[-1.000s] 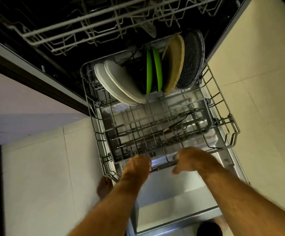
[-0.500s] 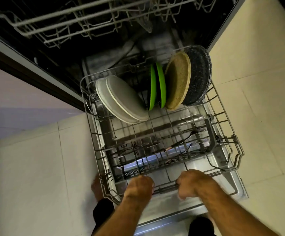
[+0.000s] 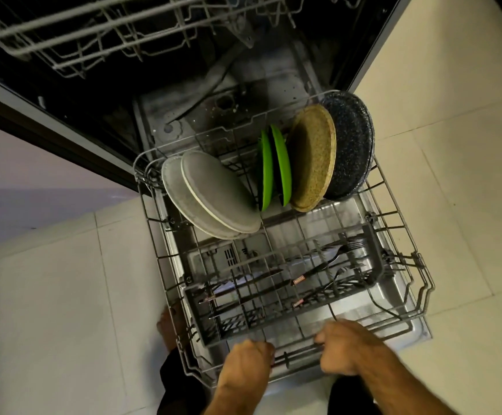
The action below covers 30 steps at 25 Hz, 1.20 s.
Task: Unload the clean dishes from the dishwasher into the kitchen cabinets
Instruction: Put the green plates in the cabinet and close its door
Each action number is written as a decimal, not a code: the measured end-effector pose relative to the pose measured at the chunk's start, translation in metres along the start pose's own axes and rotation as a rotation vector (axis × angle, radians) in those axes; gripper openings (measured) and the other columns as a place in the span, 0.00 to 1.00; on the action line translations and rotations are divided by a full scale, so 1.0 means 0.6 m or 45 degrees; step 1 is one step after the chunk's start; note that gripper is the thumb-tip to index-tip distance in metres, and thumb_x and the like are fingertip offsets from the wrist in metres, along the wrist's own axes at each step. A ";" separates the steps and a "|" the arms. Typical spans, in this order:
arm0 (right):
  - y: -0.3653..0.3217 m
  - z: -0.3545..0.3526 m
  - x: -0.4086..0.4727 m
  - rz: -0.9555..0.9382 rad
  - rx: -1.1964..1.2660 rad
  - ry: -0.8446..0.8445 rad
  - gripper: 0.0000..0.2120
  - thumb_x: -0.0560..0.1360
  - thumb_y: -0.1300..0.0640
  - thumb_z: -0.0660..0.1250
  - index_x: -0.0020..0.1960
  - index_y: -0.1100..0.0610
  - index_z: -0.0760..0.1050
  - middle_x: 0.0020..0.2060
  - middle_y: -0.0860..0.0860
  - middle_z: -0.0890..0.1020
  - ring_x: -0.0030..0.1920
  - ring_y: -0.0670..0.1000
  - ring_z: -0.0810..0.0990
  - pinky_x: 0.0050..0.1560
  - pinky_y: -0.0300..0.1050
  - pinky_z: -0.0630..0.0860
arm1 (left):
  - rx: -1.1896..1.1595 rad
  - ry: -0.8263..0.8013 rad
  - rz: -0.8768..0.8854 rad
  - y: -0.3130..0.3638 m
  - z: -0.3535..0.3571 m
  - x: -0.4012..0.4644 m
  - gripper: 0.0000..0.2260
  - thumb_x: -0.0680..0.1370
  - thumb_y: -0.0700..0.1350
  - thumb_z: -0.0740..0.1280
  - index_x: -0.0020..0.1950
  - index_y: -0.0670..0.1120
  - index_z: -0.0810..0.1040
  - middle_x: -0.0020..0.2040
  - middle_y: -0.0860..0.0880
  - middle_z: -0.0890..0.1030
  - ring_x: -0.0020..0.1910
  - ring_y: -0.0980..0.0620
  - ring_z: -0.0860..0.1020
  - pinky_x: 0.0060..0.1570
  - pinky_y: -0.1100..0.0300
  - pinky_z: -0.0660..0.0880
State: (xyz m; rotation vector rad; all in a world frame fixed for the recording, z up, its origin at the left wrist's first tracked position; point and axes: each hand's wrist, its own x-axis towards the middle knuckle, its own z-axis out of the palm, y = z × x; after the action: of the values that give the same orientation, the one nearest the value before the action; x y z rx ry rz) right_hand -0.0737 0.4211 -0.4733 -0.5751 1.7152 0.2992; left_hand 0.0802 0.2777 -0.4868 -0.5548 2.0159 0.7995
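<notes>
Two grey plates point(image 3: 213, 199) lean at rack's far left, green plates point(image 3: 275, 169) upright beside, then tan plate point(image 3: 314, 166), speckled dark plate point(image 3: 350, 148) far right. Cutlery basket point(image 3: 282, 289) near front, forks inside. My left hand point(image 3: 248, 362) curls around lower rack point(image 3: 399, 205) front rail; my right hand point(image 3: 344, 347) grips same rail, fingers wrapped.

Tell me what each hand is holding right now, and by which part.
Both hands grip the lower rack by its front rail: the left hand left of centre, the right hand right of centre, fingers curled over the wire.
</notes>
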 end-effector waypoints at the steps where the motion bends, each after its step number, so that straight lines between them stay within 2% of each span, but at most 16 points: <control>1: 0.000 0.001 0.002 -0.005 -0.015 0.010 0.28 0.60 0.52 0.62 0.59 0.47 0.79 0.58 0.48 0.79 0.59 0.53 0.78 0.60 0.44 0.76 | 0.003 -0.018 -0.012 0.000 -0.001 0.000 0.09 0.76 0.41 0.62 0.52 0.46 0.80 0.49 0.46 0.85 0.49 0.47 0.83 0.53 0.53 0.79; 10: -0.005 0.006 -0.002 -0.006 0.002 0.078 0.28 0.59 0.54 0.60 0.58 0.46 0.80 0.56 0.47 0.81 0.58 0.52 0.78 0.60 0.46 0.77 | 0.133 0.022 -0.011 0.006 0.000 -0.001 0.09 0.77 0.40 0.63 0.54 0.47 0.80 0.51 0.47 0.84 0.52 0.47 0.82 0.56 0.53 0.78; 15: -0.006 0.005 -0.008 0.001 0.038 0.089 0.28 0.58 0.53 0.61 0.58 0.45 0.80 0.57 0.45 0.81 0.58 0.51 0.78 0.61 0.46 0.76 | 0.109 0.058 -0.044 0.011 0.001 -0.004 0.09 0.77 0.41 0.63 0.54 0.47 0.80 0.51 0.48 0.84 0.52 0.48 0.82 0.55 0.55 0.77; 18: -0.005 -0.002 -0.024 -0.035 0.091 0.114 0.28 0.61 0.54 0.64 0.61 0.44 0.79 0.60 0.46 0.80 0.59 0.51 0.78 0.61 0.45 0.76 | 0.105 0.081 -0.059 0.015 -0.003 -0.010 0.10 0.77 0.42 0.63 0.54 0.48 0.81 0.52 0.49 0.84 0.53 0.49 0.81 0.56 0.57 0.76; 21: -0.003 -0.010 -0.040 -0.073 0.203 0.144 0.28 0.66 0.45 0.72 0.66 0.42 0.75 0.62 0.45 0.79 0.60 0.49 0.76 0.62 0.45 0.74 | 0.058 0.074 -0.086 0.017 -0.013 -0.013 0.10 0.75 0.42 0.64 0.53 0.49 0.82 0.52 0.51 0.84 0.53 0.51 0.81 0.56 0.59 0.76; 23: -0.001 -0.012 -0.047 -0.091 0.221 0.096 0.32 0.64 0.36 0.73 0.67 0.43 0.74 0.62 0.44 0.77 0.61 0.48 0.74 0.63 0.46 0.72 | 0.082 0.027 -0.091 0.021 -0.026 -0.013 0.08 0.75 0.44 0.67 0.53 0.49 0.81 0.52 0.51 0.84 0.53 0.51 0.81 0.56 0.59 0.77; 25: 0.000 -0.019 -0.058 -0.096 0.359 0.047 0.33 0.62 0.30 0.73 0.63 0.43 0.77 0.60 0.42 0.78 0.60 0.46 0.75 0.63 0.48 0.72 | 0.021 0.021 -0.114 0.034 -0.051 -0.014 0.08 0.75 0.47 0.68 0.52 0.49 0.81 0.51 0.50 0.83 0.51 0.52 0.81 0.53 0.59 0.78; 27: -0.001 -0.034 -0.066 -0.191 0.632 0.151 0.23 0.65 0.33 0.73 0.55 0.44 0.80 0.52 0.40 0.81 0.53 0.42 0.79 0.59 0.47 0.76 | -0.152 0.087 -0.085 0.064 -0.098 -0.018 0.05 0.77 0.49 0.68 0.51 0.52 0.81 0.48 0.53 0.82 0.47 0.56 0.81 0.49 0.63 0.78; 29: -0.015 -0.073 -0.068 -0.244 0.770 0.468 0.09 0.73 0.44 0.72 0.51 0.45 0.80 0.47 0.41 0.83 0.50 0.43 0.82 0.54 0.46 0.80 | -0.510 0.305 -0.020 0.104 -0.165 -0.022 0.02 0.78 0.49 0.68 0.47 0.56 0.79 0.43 0.57 0.81 0.41 0.62 0.80 0.41 0.70 0.76; 30: -0.025 -0.099 -0.066 -0.266 0.759 0.678 0.07 0.76 0.49 0.70 0.53 0.45 0.79 0.48 0.43 0.83 0.50 0.46 0.82 0.53 0.47 0.80 | -0.709 0.496 0.027 0.123 -0.200 -0.020 0.04 0.78 0.47 0.68 0.47 0.57 0.79 0.43 0.58 0.82 0.39 0.64 0.80 0.39 0.72 0.76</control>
State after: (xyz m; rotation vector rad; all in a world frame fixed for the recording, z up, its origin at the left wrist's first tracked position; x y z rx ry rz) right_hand -0.1103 0.3872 -0.4202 -0.3970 2.1002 -0.5498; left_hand -0.0284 0.2441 -0.4028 -1.0726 2.1384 1.3646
